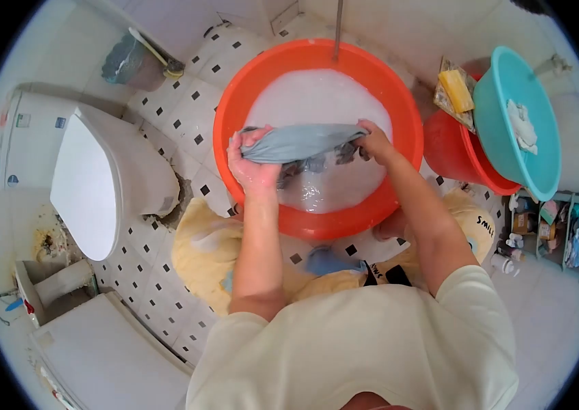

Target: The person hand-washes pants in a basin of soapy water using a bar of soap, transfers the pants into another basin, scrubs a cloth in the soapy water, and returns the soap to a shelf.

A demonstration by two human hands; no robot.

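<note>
A wet grey-blue cloth [296,141] is stretched between my two hands above a large orange basin [317,223]. Whitish, sudsy water [317,99] fills the basin. At the cloth's left end, my left hand [254,162] has its fingers wrapped round the fabric, palm turned up. My right hand [374,141] grips the other end, with the fingers closed on it. Darker folds of fabric hang below the cloth, down to the water.
A toilet [118,178] stands on the left, with a waste bin [136,63] behind it. On the right, a teal basin [491,109] leans over a red bucket [450,154], beside a yellow soap bar [456,91]. A small shelf [557,229] stands lower right.
</note>
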